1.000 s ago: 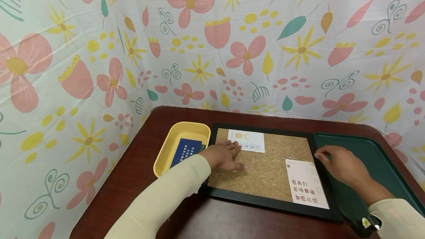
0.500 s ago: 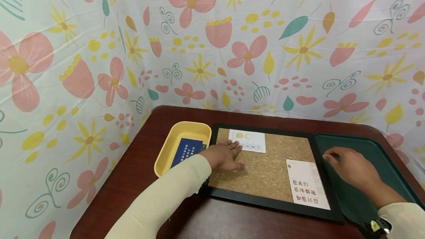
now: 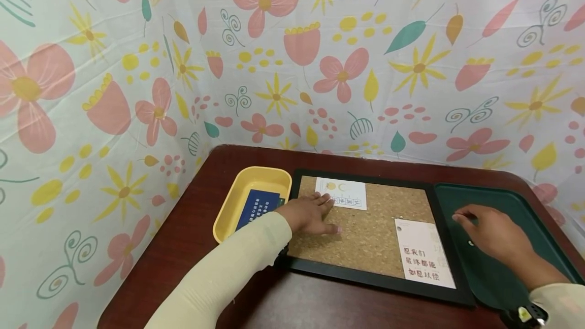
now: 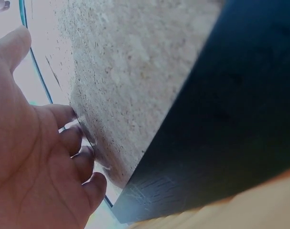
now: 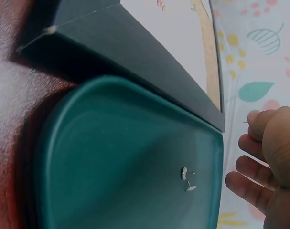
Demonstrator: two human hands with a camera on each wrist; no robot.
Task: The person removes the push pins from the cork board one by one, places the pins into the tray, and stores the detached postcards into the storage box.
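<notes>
My left hand (image 3: pixel 311 215) lies flat with fingers spread on the cork board (image 3: pixel 365 237), its fingertips over the lower left part of a white card (image 3: pixel 354 194) with a small yellow picture. In the left wrist view the left hand (image 4: pixel 39 148) shows its palm beside the board. My right hand (image 3: pixel 498 232) is above the green tray (image 3: pixel 525 207), thumb and index finger together. From the right hand (image 5: pixel 273 152) a thin pin point sticks out in the right wrist view; it pinches a thumbtack (image 5: pixel 246 122), whose head is hidden. Two thumbtacks (image 5: pixel 184 173) lie in the tray.
A pale card with red writing (image 3: pixel 422 263) lies at the board's lower right. Left of the board stands a yellow tray (image 3: pixel 228 207) holding a dark blue card (image 3: pixel 258 207). The board's raised black frame (image 3: pixel 375 281) borders the green tray. Patterned cloth (image 3: pixel 338 65) hangs behind.
My right hand has moved right, from the board's right edge to over the green tray, and a thumbtack there has come into sight. The left hand stays in place.
</notes>
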